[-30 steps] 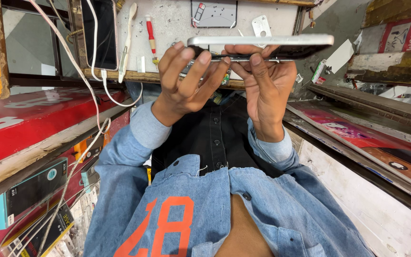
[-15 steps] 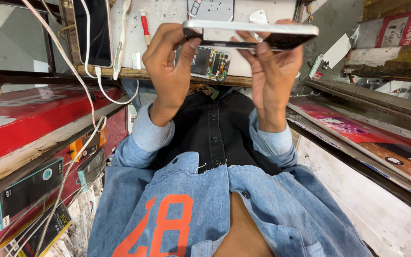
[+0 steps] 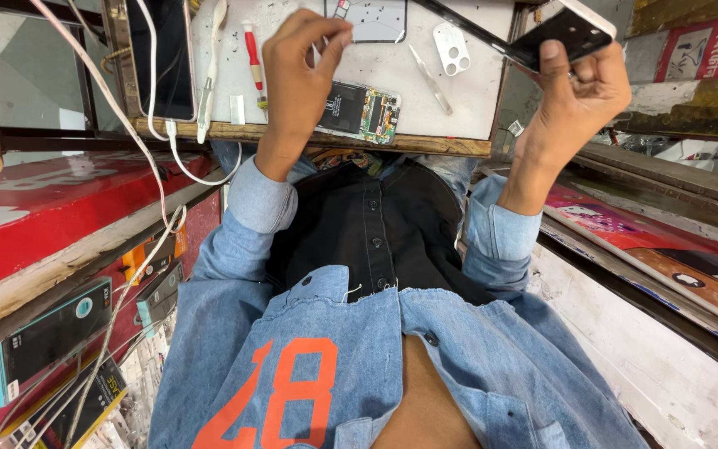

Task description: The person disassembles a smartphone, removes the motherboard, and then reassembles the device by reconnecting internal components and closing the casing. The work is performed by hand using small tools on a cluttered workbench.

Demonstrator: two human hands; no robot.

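My right hand (image 3: pixel 577 93) is raised at the upper right and grips a black smartphone (image 3: pixel 565 32) with a pale edge, tilted with one corner toward me. My left hand (image 3: pixel 299 68) hovers over the white work mat (image 3: pixel 467 108), thumb and forefinger drawn together; I cannot make out whether a small part sits between them. Just right of that hand lies an opened phone body (image 3: pixel 361 111) with its circuit board showing. Both sleeves are light blue denim.
On the mat lie metal tweezers (image 3: pixel 430 79), a white camera-lens cover (image 3: pixel 452 48), a red-handled screwdriver (image 3: pixel 253 51) and a phone frame (image 3: pixel 367 17). A black phone (image 3: pixel 162 58) with white cables stands at the left. Red shelves (image 3: pixel 35 216) with boxed accessories flank me.
My left hand has let go of the phone and moved down-left over the mat. My right hand has swung the phone to the right and now holds it alone.
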